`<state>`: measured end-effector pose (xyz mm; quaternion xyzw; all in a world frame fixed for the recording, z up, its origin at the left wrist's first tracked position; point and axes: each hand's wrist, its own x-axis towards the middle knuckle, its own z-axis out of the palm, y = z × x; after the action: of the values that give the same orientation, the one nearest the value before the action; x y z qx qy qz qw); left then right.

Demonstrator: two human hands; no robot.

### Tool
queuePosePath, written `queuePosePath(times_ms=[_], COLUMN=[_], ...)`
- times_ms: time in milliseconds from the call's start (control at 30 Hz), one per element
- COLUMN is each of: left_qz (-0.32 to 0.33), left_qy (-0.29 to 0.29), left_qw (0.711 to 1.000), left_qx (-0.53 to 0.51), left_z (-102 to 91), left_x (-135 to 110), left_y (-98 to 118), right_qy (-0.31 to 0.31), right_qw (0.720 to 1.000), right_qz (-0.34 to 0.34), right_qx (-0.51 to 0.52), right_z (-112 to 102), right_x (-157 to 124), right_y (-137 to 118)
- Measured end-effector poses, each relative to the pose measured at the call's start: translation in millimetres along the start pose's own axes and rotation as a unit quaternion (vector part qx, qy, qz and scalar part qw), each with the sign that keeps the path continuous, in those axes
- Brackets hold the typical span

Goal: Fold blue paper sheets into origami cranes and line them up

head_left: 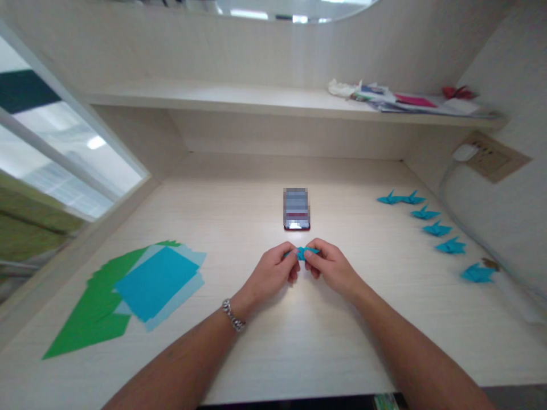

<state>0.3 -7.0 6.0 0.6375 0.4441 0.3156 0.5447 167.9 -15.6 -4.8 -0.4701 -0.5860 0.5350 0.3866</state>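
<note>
A small folded piece of blue paper (301, 253) sits between the fingertips of both hands, clamped from either side. The left hand (276, 265) pinches its left end between thumb and bent fingers; the right hand (330, 263) does the same at the right end — a bit of blue pokes out past the right thumb, and the middle shows in the narrow gap between the two thumbs. Its exact folds are too small to make out.

A silver bracelet (233, 315) circles the left wrist. Just beyond the grip, a phone (296, 208) lies on the pale desk (222, 210), its screen lit but blurred. Off to the left, blue sheets (158, 280) lie fanned partly over a stack of green paper (92, 316). Well to the right, six blue paper birds (436, 229) stand in a curved line — the farthest two close together — beside a pale cable (443, 191) that runs up to a wall socket (498, 158). Above the desk's back, a shelf (213, 97) holds loose papers (414, 101).
</note>
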Motion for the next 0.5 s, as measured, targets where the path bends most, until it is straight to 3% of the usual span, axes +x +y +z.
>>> queuePosePath(times_ms=[100,300,500], left_qz=[-0.02,0.018,-0.004], left_qy=[-0.012,0.016,0.004], left_qw=[0.999,1.0,0.994], left_qx=[-0.044,0.014,-0.11], left_z=[1.7,2.5,3.4], left_x=[1.6,-1.1,1.2], left_y=[0.5,1.9,2.9], right_qy=[-0.002,-0.007,-0.001], right_qw=[1.0,1.0,0.978], right_qz=[0.009,0.008,0.069], right_qx=[0.019,-0.01,0.195], right_z=[-1.8,-3.4,-2.2], right_x=[0.7,1.0,0.0], right_y=[0.3,0.0,-9.3])
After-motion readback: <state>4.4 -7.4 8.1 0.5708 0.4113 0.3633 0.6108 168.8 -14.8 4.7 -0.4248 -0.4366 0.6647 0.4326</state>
